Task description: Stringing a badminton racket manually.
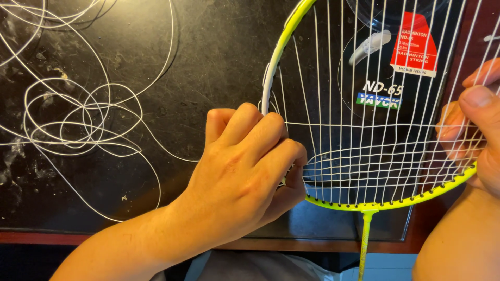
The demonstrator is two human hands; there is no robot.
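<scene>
**Both hands on the racket head, cross strings partly woven**

Your left hand is curled over the left side of the yellow-green and white badminton racket frame, fingers closed together around the rim where the lower cross strings meet it. Whether the fingertips also pinch the string there is hidden by your knuckles.

Your right hand sits at the right edge of the frame, thumb and fingers pressed together on the white racket strings near the rim; part of the hand lies behind the string bed and part runs out of view.

The racket lies flat on the dark, scratched table, its head pointing away from you and its thin yellow shaft coming back over the table's near edge toward your body. The vertical strings run the full height of the head that shows; the horizontal strings fill only the lower part, nearest the shaft, and bow unevenly.

A loose tangle of thin white string lies in loops on the table to the left of your left hand, well apart from the frame. Under the racket head, seen through the strings, rests a clear string packet with a red and white label.
</scene>
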